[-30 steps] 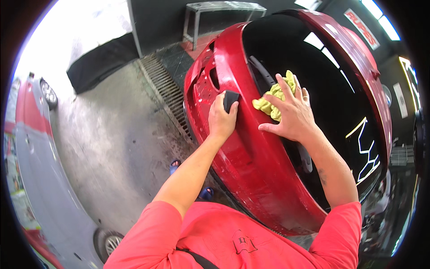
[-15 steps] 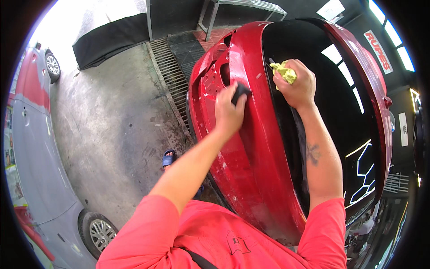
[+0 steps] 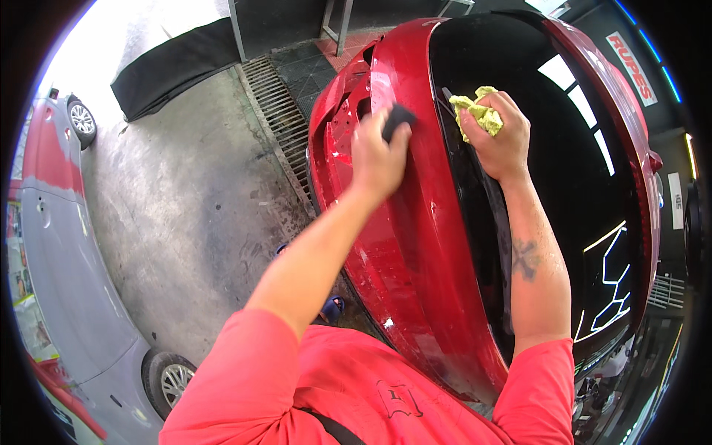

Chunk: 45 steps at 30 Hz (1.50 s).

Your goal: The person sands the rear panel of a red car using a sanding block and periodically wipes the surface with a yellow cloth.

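My left hand grips a small black block, held against the red painted panel at the back of a car. Its fingers curl around the block's left side, the thumb on its right. Farther right, my right hand is closed around a crumpled yellow cloth. This hand is above the lower edge of the dark rear window; whether it rests on the glass I cannot tell. A dark wiper arm lies along that edge, beside my right forearm.
A grey car with red patches stands at the left. Between the cars are a concrete floor and a drain grate. A black-covered barrier stands at the far left. My blue sandal shows below the bumper.
My left hand has slid a little farther along the panel with the block. The yellow cloth bulges out more from my right hand. The whole view has shifted slightly.
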Motion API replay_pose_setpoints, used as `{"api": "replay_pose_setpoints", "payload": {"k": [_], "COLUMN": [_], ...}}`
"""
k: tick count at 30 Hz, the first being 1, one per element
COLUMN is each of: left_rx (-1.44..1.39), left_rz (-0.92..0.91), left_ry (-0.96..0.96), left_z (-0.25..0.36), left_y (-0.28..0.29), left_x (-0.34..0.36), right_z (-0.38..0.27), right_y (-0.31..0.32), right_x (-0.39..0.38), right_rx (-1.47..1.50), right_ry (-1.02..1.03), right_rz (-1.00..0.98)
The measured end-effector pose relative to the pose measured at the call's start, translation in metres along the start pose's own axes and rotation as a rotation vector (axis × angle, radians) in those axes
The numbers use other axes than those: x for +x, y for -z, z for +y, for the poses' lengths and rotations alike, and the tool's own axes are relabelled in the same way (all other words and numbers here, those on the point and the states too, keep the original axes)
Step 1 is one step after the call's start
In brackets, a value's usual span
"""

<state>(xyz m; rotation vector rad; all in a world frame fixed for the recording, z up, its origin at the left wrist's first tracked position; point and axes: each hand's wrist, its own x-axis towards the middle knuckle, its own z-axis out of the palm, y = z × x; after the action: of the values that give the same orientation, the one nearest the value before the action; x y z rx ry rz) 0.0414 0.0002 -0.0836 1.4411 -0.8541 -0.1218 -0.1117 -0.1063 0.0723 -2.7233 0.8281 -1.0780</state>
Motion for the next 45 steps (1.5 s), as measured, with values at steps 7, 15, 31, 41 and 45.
{"api": "replay_pose_setpoints", "payload": {"k": [7,15,31,41,45], "left_rx": [-0.085,-0.024,0.007,-0.043,-0.014], "left_rz": [-0.078,-0.062,0.087,0.02,-0.026], "left_ry": [-0.073,0.113,0.054,0.163,0.04], "left_z": [0.042,-0.012,-0.007,-0.025,0.001], "left_y": [0.032,0.003,0.017,0.008,0.035], "left_x": [-0.132,0.057,-0.106,-0.055,-0.142], "right_z": [0.01,0.007,0.008,0.008,0.008], "right_y": [-0.002,-0.006,-0.002,-0.005,-0.004], "right_x": [-0.009,0.0,-0.006,-0.006,-0.01], "right_rx": [-0.017,-0.031,-0.076,-0.077,-0.075], "right_ry": [-0.033,0.005,-0.063,-0.001,-0.024], "right_rz": [-0.006,-0.023,-0.049,-0.047,-0.033]}}
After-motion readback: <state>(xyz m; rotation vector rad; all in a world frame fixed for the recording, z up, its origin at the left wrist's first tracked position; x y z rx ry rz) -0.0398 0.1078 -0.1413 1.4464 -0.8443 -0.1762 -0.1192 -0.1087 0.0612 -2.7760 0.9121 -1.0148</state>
